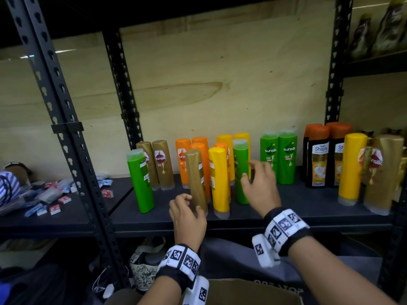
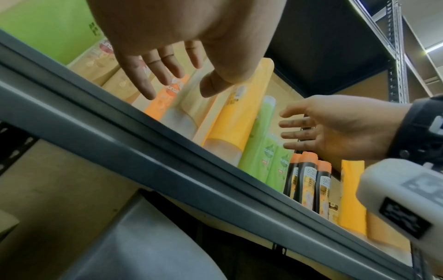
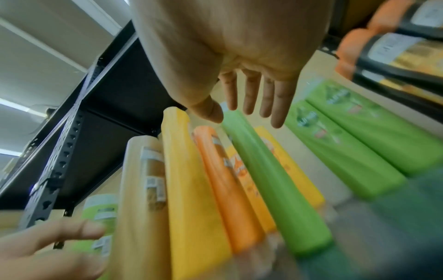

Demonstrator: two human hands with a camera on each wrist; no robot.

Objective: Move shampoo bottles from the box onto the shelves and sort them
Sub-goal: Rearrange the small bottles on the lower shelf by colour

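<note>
From the head view the whole shelf [image 1: 264, 213] is seen, with shampoo bottles standing upside down on their caps in colour groups: two gold ones at the back left, orange and yellow ones in the middle, a green pair [image 1: 278, 157] to the right, and dark orange-capped bottles [image 1: 323, 155] further right. A gold bottle [image 1: 196, 181], a yellow bottle [image 1: 219, 182] and a green bottle [image 1: 240, 171] stand in the front row, and another green bottle [image 1: 141, 180] is placed apart at the left. The open cardboard box [image 1: 253, 291] is visible only in this view, at the bottom edge below the shelf.

The left wrist view shows what is hidden from above: the grey front lip of the shelf from underneath, and both palms. There the left hand [image 2: 167, 37] is seen with fingers straight and parted and nothing held; in the head view the left hand [image 1: 188, 216] is raised just in front of the foot of the gold bottle, and contact cannot be told.

In the blurred right wrist view the right hand [image 3: 239, 56] is seen spread, fingers extended over the top of the green bottle [image 3: 271, 180], with nothing gripped. Marker bands are worn on both wrists.
</note>
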